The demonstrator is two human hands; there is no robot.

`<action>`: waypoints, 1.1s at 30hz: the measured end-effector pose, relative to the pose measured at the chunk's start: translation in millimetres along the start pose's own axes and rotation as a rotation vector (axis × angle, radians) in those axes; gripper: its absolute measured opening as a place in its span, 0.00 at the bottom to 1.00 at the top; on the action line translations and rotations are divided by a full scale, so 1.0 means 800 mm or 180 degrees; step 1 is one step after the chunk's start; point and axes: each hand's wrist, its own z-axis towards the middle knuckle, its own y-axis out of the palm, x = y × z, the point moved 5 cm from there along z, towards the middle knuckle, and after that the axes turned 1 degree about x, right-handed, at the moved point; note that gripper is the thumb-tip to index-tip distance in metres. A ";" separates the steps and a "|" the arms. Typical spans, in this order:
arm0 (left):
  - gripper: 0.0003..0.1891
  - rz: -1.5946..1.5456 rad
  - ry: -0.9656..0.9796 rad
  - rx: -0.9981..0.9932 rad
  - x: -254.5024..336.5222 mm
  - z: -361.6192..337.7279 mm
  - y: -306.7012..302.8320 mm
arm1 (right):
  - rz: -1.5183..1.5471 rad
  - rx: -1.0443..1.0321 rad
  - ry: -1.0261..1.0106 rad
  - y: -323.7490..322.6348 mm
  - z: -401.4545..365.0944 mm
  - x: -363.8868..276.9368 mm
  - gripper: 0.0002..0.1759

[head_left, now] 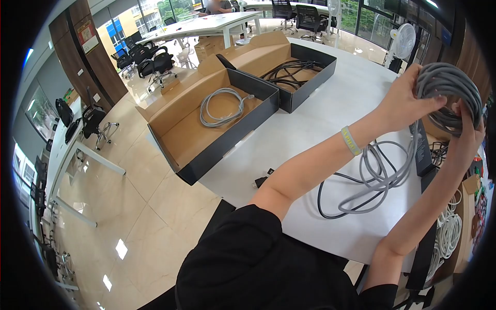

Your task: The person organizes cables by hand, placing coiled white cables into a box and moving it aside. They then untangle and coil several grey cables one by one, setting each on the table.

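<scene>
My left hand (413,101), with a printed wristband (350,141) on its wrist, grips a thick coil of grey cable (449,85) at the upper right. On the coil's lower side my right hand (469,121) also holds it, its fingers partly hidden by the loops. A grey strand runs down from near the coil to loose grey cable loops (361,198) on the white table (310,137). Tangled with these loops is a thin black cable (320,199). Near my left elbow lies a black cable connector (260,182).
One open black box (227,147) holds a coiled grey cable (206,123); another beside it (315,85) holds black cables (292,67). At right, a box contains white cable bundles (448,232). A fan (404,41), office chairs (155,63) and a seated person (217,7) are farther back.
</scene>
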 end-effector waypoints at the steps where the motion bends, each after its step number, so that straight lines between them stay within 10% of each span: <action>1: 0.19 0.0234 0.0107 0.0141 0.004 0.002 -0.006 | 0.0000 0.0000 -0.0004 0.008 -0.002 -0.001 0.06; 14: 0.08 0.3283 0.1264 0.0591 0.051 0.003 -0.047 | -0.1067 -0.1383 0.0338 0.098 -0.039 -0.047 0.17; 19: 0.18 0.3504 0.0568 0.0091 0.067 0.003 -0.048 | -0.1117 -0.0943 0.0704 0.097 -0.037 -0.049 0.09; 21: 0.50 0.3043 0.0097 0.0047 0.071 0.005 -0.086 | -0.1154 -0.0716 0.0513 0.096 -0.035 -0.051 0.07; 22: 0.20 0.2727 0.0106 0.0061 0.074 0.008 -0.108 | -0.1186 -0.0671 0.0498 0.095 -0.032 -0.051 0.07; 24: 0.13 0.5577 0.1661 -0.0484 0.106 0.007 -0.149 | -0.1082 -0.0587 0.0479 0.080 -0.025 -0.055 0.09; 25: 0.14 0.3080 0.0290 0.0667 0.122 0.010 -0.180 | -0.0989 -0.0508 0.0604 0.073 -0.024 -0.055 0.12; 26: 0.13 0.2670 0.0813 0.1381 0.122 0.000 -0.246 | -0.0911 -0.0379 0.0722 0.066 -0.027 -0.051 0.15; 27: 0.16 0.2150 0.0045 0.2176 0.134 -0.012 -0.246 | -0.1029 -0.0225 0.0488 0.063 -0.029 -0.062 0.16; 32: 0.21 0.4344 0.0323 0.0651 0.149 -0.021 -0.468 | -0.0257 -0.0579 0.0505 0.054 -0.020 -0.057 0.19; 33: 0.23 0.3241 -0.0108 0.1036 0.144 -0.005 -0.457 | -0.0680 -0.0420 0.0074 0.051 -0.012 -0.067 0.20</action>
